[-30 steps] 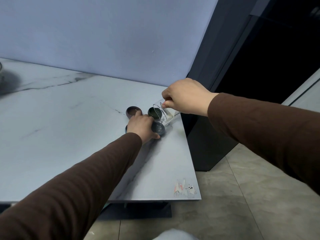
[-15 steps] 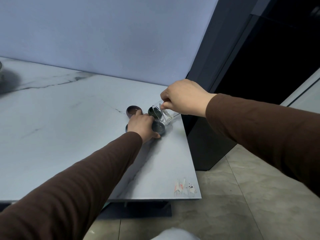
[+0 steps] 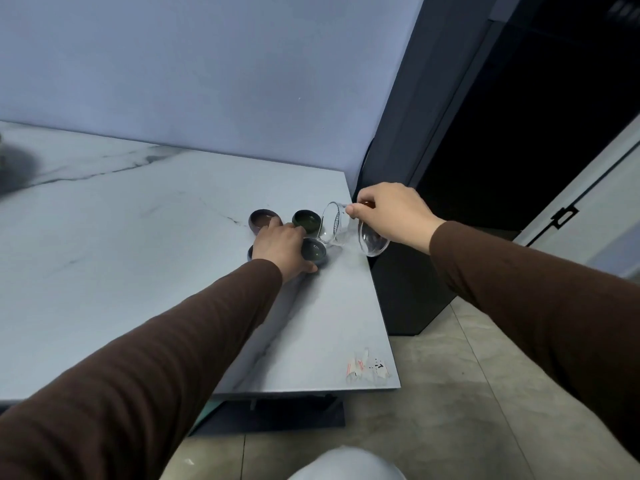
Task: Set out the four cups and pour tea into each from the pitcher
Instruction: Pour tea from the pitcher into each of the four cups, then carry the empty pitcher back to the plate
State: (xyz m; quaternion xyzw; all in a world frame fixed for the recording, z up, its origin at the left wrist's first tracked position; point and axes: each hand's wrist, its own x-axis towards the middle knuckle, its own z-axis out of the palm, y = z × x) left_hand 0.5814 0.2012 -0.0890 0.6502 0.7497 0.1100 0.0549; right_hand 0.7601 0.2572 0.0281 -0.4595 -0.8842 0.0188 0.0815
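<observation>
Small dark cups stand close together near the right end of the marble table [image 3: 138, 258]: a brown cup [image 3: 262, 219] at the back left, a green cup [image 3: 306, 220] at the back right, a dark cup [image 3: 316, 252] in front. A further cup [image 3: 250, 252] is mostly hidden under my left hand [image 3: 281, 245], whose fingers rest around the front dark cup. My right hand [image 3: 391, 213] grips a clear glass pitcher [image 3: 346, 228], tipped on its side with its mouth over the front dark cup.
The table's right edge [image 3: 372, 282] runs just under the pitcher, with a dark cabinet [image 3: 408, 299] and tiled floor beyond. Torn stickers [image 3: 363, 370] mark the table's near right corner. A wall stands behind.
The right hand has drawn the pitcher slightly right, off the green cup and over the front dark cup. The left hand has stayed on the cups.
</observation>
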